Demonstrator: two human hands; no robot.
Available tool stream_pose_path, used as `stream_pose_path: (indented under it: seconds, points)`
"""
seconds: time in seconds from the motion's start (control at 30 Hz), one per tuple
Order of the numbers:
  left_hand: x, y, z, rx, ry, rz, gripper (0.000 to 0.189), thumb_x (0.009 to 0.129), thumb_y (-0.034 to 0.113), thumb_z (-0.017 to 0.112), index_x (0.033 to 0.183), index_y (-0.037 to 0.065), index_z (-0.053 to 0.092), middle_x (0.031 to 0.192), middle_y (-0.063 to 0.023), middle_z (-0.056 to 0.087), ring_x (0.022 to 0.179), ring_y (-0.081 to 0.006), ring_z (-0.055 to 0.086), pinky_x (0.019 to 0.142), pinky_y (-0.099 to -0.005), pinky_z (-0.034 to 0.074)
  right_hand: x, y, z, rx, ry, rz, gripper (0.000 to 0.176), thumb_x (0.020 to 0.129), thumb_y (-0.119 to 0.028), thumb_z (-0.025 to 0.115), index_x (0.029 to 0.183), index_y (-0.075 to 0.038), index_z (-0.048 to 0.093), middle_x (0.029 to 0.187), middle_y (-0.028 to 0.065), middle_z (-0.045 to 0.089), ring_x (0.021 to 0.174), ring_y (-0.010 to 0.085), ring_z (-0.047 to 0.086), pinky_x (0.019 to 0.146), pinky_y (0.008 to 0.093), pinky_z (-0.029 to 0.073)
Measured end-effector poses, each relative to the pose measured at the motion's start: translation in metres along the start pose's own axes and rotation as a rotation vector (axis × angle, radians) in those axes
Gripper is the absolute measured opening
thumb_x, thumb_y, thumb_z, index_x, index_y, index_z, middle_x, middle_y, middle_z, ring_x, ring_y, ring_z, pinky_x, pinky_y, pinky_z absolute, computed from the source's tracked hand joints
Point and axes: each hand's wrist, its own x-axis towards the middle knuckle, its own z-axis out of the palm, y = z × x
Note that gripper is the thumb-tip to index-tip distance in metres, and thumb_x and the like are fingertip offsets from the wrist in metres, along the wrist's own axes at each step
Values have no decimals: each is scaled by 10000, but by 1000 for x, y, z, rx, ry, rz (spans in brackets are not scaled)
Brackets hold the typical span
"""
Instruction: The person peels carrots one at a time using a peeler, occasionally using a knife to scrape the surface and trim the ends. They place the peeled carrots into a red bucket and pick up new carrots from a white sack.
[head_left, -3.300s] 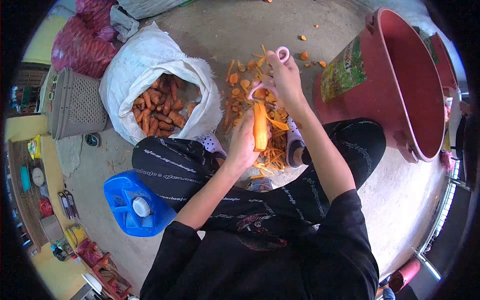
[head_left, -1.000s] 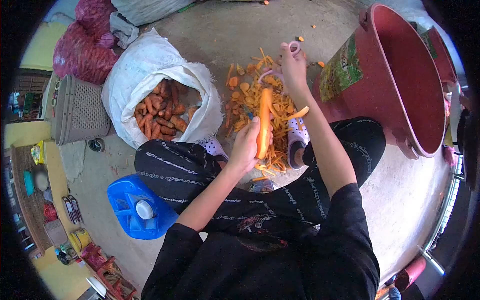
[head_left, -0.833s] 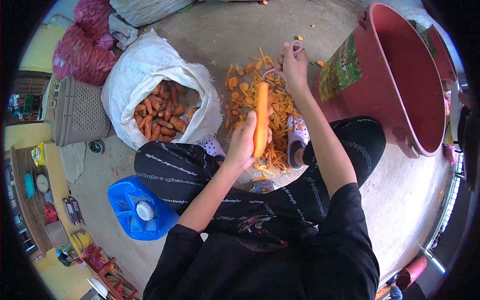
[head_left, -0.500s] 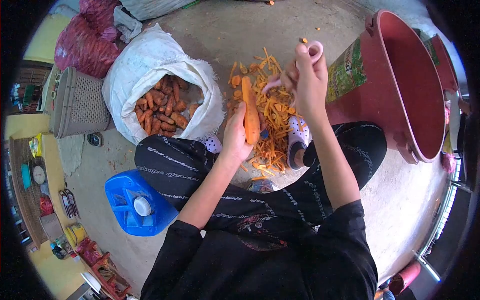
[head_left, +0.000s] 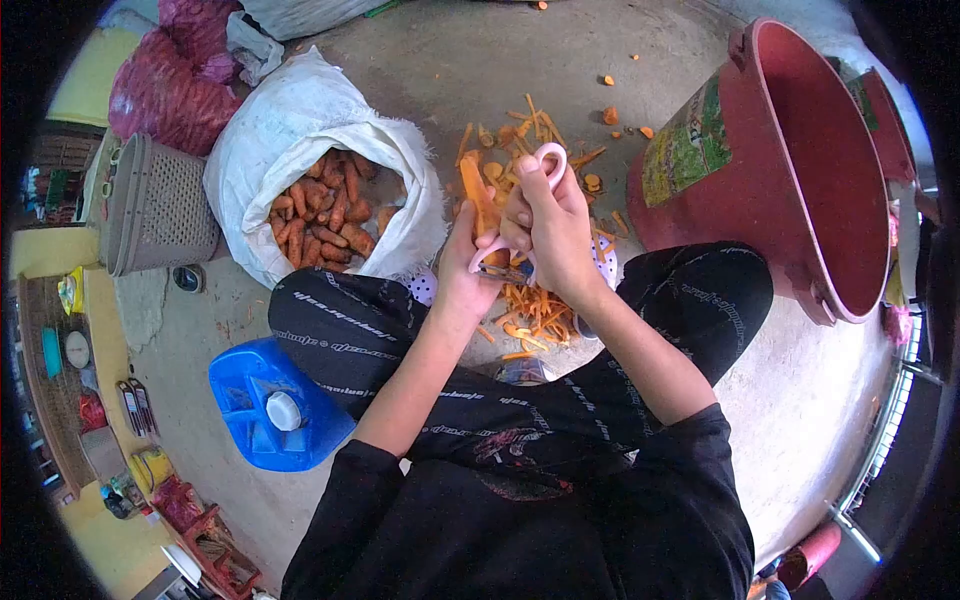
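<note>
An orange carrot [head_left: 477, 190] is held in my left hand [head_left: 466, 268], tilted up over the pile of peelings. My right hand [head_left: 555, 225] grips a pale pink peeler [head_left: 550, 160], whose blade end lies low against the carrot, close to my left fingers. The fingers and peeler partly cover the carrot's lower end. Under both hands, orange peelings [head_left: 540, 312] and cut pieces are heaped on the floor between my feet.
A white sack [head_left: 285, 115] of unpeeled carrots [head_left: 330, 215] stands at left, beside a grey basket [head_left: 170, 205]. A blue jug [head_left: 250, 430] sits near my left knee. A large red tub [head_left: 740, 150] leans at right. Red mesh sacks [head_left: 165, 95] lie at upper left.
My right hand has moved left and down with the peeler, onto the carrot. My left hand and the carrot have shifted slightly left.
</note>
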Motion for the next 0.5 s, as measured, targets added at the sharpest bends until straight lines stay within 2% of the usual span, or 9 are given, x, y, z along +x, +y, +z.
stream_pose_path:
  seconds: [0.2, 0.3, 0.4, 0.5]
  points:
    - [1, 0, -3, -128, -111, -11, 361, 988, 314, 356, 1255, 94, 459, 1091, -43, 571, 954, -140, 574, 833, -314, 468, 1, 5, 0, -8, 47, -5, 222, 948, -275, 502, 907, -109, 360, 619, -13, 385, 461, 60, 371, 387, 216, 335]
    - [-8, 2, 23, -96, 17, -7, 349, 991, 298, 357, 1244, 85, 466, 1019, -38, 593, 919, -139, 581, 819, -312, 470, 3, 6, -4, 28, 47, 49, 221, 945, -272, 508, 911, -107, 365, 621, -18, 382, 463, 56, 367, 389, 214, 340]
    - [-3, -2, 8, -181, -122, -2, 329, 988, 301, 368, 1209, 87, 483, 923, -23, 607, 875, -135, 587, 805, -316, 474, 5, 3, -3, 78, 105, 115, 213, 943, -264, 512, 908, -107, 373, 624, -24, 380, 466, 49, 360, 391, 211, 337]
    - [-6, -3, 13, -94, -18, 9, 300, 980, 304, 394, 1165, 93, 500, 858, -12, 607, 848, -131, 588, 795, -319, 476, 9, 1, -4, 43, 107, 128, 198, 943, -247, 515, 900, -110, 378, 625, -28, 377, 466, 44, 353, 392, 205, 323]
